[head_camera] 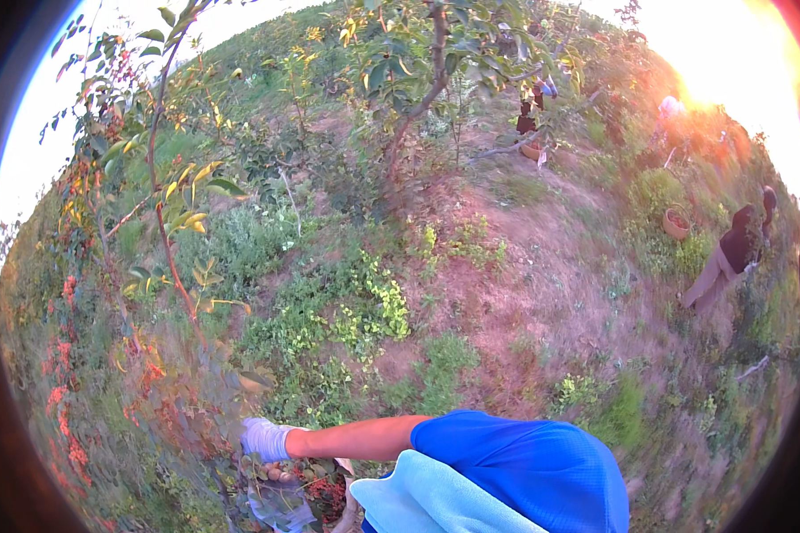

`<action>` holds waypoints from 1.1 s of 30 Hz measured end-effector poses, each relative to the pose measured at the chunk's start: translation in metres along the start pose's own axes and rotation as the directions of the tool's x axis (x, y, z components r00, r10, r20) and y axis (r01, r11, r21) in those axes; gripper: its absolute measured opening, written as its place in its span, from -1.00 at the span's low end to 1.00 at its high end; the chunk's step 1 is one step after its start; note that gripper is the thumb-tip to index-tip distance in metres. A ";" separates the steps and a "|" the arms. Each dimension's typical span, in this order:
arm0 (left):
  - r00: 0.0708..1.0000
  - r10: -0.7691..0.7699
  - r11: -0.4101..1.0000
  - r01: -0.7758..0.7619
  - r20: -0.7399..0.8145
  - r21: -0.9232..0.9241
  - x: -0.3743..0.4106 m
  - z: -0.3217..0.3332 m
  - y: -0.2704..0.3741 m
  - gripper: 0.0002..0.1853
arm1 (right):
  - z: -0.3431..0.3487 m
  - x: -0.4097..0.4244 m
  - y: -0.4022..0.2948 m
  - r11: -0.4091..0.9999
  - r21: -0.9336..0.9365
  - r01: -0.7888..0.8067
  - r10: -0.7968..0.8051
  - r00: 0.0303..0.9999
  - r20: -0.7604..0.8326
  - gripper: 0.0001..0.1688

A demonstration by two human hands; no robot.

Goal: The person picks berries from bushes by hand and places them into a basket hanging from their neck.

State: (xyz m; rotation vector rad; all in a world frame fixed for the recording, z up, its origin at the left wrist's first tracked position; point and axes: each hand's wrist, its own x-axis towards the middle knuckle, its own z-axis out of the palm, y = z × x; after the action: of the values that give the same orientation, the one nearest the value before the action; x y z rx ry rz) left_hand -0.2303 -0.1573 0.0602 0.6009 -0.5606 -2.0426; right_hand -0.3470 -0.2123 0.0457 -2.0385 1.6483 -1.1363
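My right hand [263,440], in a pale fabric glove, reaches left into a thorny-looking shrub with red berry clusters [153,373]. Leaves and blur hide its fingertips, so its grip cannot be made out. Just below it is my left hand [281,496], also gloved, with bare fingertips curled upward among leaves. Whether those fingers pinch a stem is unclear. Beside the left hand, a basket [350,496] with a pale rim holds red berries [327,490] and some leaves; my body partly covers it.
A thin branch [160,220] rises close on the left. A small tree [407,126] stands ahead on a reddish dirt slope [507,266]. At right, a person in dark clothing [737,246] bends near a basket [677,221]. Another person [528,113] is farther back by a basket [531,150].
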 end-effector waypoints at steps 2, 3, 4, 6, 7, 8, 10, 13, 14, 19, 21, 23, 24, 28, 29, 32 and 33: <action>1.000 0.016 1.000 -0.016 -0.005 0.007 -0.002 -0.003 0.002 -0.67 | 0.003 -0.001 -0.004 0.999 0.013 -0.051 0.052 0.998 -0.034 -0.58; 1.000 0.024 1.000 -0.024 -0.006 0.014 -0.003 -0.002 0.002 -0.67 | 0.004 -0.001 -0.002 0.999 0.005 -0.032 0.032 0.999 -0.031 -0.60; 1.000 0.026 0.999 -0.026 -0.003 0.021 -0.003 -0.002 0.001 -0.67 | 0.004 -0.002 -0.001 1.000 -0.003 -0.013 0.013 1.000 -0.028 -0.62; 0.999 0.034 0.999 -0.034 -0.004 0.027 -0.004 -0.002 0.001 -0.67 | 0.005 -0.004 -0.001 1.000 -0.010 -0.006 0.005 0.999 -0.037 -0.65; 0.999 0.037 0.999 -0.037 -0.001 0.030 -0.005 -0.004 0.002 -0.67 | 0.004 -0.005 -0.002 1.000 -0.009 -0.016 0.015 0.999 -0.049 -0.66; 0.999 0.045 0.999 -0.045 -0.006 0.030 -0.005 -0.004 0.003 -0.67 | 0.003 -0.006 -0.003 1.000 -0.008 -0.026 0.025 0.998 -0.060 -0.68; 0.999 0.052 0.998 -0.052 -0.004 0.034 -0.007 -0.004 0.003 -0.67 | 0.003 -0.009 -0.001 1.000 0.001 0.008 -0.008 0.995 -0.100 -0.72; 0.998 0.058 0.998 -0.057 -0.009 0.040 -0.010 -0.003 -0.001 -0.67 | -0.002 -0.015 0.005 0.997 -0.019 0.080 -0.082 0.988 -0.130 -0.73; 0.998 0.067 0.997 -0.067 -0.014 0.041 -0.010 -0.002 -0.003 -0.67 | -0.004 -0.017 0.006 0.994 -0.031 0.108 -0.111 0.985 -0.134 -0.73; 0.996 0.083 0.996 -0.082 -0.042 0.037 -0.018 -0.005 -0.003 -0.66 | -0.021 -0.027 -0.002 0.953 -0.189 0.236 -0.253 0.965 -0.073 -0.70; 0.995 0.088 0.996 -0.087 -0.051 0.031 -0.021 -0.006 -0.004 -0.66 | -0.033 -0.030 -0.007 0.930 -0.264 0.256 -0.250 0.967 0.057 -0.75; 0.993 0.097 0.995 -0.095 -0.062 0.030 -0.022 -0.008 -0.005 -0.65 | -0.044 -0.030 -0.016 0.919 -0.323 0.227 -0.150 0.958 0.246 -0.76; 0.993 0.099 0.995 -0.097 -0.062 0.026 -0.023 -0.008 -0.006 -0.65 | -0.046 -0.030 -0.016 0.932 -0.297 0.206 -0.131 0.958 0.254 -0.74; 0.990 0.114 0.993 -0.113 -0.079 0.019 -0.026 -0.013 -0.009 -0.63 | -0.053 -0.031 -0.020 0.965 -0.203 0.164 -0.109 0.960 0.256 -0.68; 0.989 0.123 0.992 -0.122 -0.086 0.018 -0.029 -0.016 -0.008 -0.63 | -0.053 -0.031 -0.023 0.969 -0.181 0.167 -0.120 0.961 0.249 -0.67; 0.988 0.134 0.991 -0.134 -0.075 0.005 -0.030 -0.019 -0.012 -0.61 | -0.026 -0.025 0.004 0.919 -0.168 0.356 -0.385 0.901 -0.199 -0.76; 0.989 0.138 0.990 -0.139 -0.059 -0.010 -0.030 -0.029 -0.012 -0.61 | -0.017 -0.020 0.013 0.906 -0.173 0.386 -0.421 0.861 -0.285 -0.74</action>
State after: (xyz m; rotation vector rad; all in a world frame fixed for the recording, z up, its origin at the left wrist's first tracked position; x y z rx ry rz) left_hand -0.2064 -0.1298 0.0364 0.5946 -0.5379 -1.8913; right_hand -0.3692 -0.1936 0.0401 -2.4606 1.4742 -1.6194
